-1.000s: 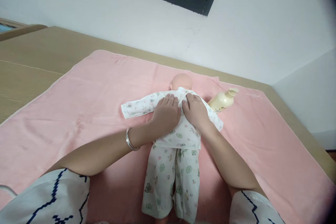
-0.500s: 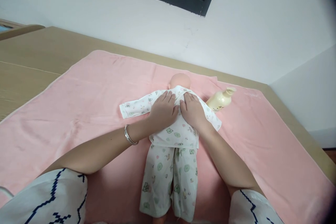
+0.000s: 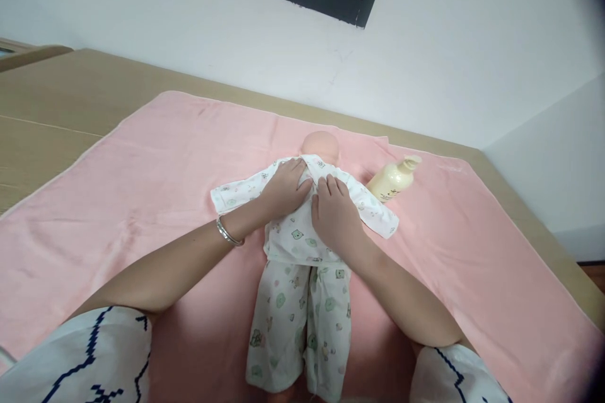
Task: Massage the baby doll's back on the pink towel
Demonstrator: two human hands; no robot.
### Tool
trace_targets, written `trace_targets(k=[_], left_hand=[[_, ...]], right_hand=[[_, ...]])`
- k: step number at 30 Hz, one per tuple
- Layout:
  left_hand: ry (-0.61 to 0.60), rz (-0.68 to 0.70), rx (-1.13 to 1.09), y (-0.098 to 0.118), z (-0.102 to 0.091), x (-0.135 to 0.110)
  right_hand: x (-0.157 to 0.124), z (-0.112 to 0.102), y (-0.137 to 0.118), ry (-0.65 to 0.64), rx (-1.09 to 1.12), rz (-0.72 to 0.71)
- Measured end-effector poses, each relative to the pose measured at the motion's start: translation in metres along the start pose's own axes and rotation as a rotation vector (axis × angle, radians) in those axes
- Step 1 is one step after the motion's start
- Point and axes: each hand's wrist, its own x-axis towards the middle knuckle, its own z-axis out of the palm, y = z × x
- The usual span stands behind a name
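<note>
Between wide blanket (image 3: 454,258) margins, both hands (image 3: 286,189) (image 3: 334,214) touch the doll (image 3: 293,242).

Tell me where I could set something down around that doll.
Bare pink cloth spreads left of the doll; more lies between the bottle and the cloth's right edge. It's crowded over the doll's upper body, where the left hand and right hand rest, and beside the bottle, where a sleeve comes close.

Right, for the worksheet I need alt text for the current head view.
A person's left hand and right hand lie on the patterned white top of a doll. The doll lies on a pink cloth, with a pale-yellow pump bottle beside the sleeve at picture right.
</note>
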Motion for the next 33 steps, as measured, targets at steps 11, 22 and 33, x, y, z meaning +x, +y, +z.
trace_targets(k=[11,22,33], left_hand=[[0.051,0.016,0.192,0.037,0.002,-0.035],[-0.009,-0.049,0.065,0.012,-0.006,-0.004],[0.040,0.051,0.045,0.024,0.004,-0.022]], right_hand=[[0.032,-0.001,0.037,0.002,0.094,0.020],[0.011,0.003,0.011,0.085,0.008,-0.061],[0.025,-0.001,0.033,0.029,0.012,-0.087]])
